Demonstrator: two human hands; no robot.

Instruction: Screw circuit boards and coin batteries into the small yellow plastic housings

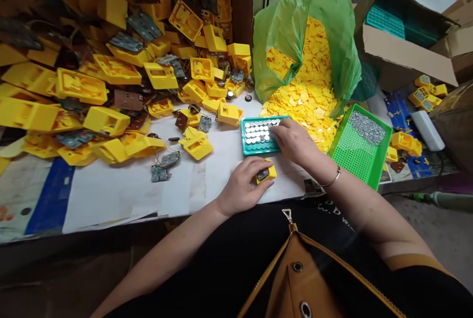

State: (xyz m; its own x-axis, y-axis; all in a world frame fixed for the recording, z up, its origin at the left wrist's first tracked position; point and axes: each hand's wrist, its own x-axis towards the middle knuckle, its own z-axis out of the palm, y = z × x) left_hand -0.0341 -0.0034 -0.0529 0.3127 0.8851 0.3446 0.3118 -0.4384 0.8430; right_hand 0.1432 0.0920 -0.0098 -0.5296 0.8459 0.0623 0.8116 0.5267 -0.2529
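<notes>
Left forearm enters from 7 o'clock; your left hand curls thumb and fingers round a small yellow housing at its 2 o'clock. Right forearm enters from 4; your right hand reaches over the right edge of a teal tray, fingertips drawn close at the silver cells. Cannot tell if they grip one. Tray sits at 12 to 1 from your left hand.

Room: bare white worktop at 9. Tight: casing heap at 10; beyond the tray, green bag at 1; green basket at 3, near your right forearm.
</notes>
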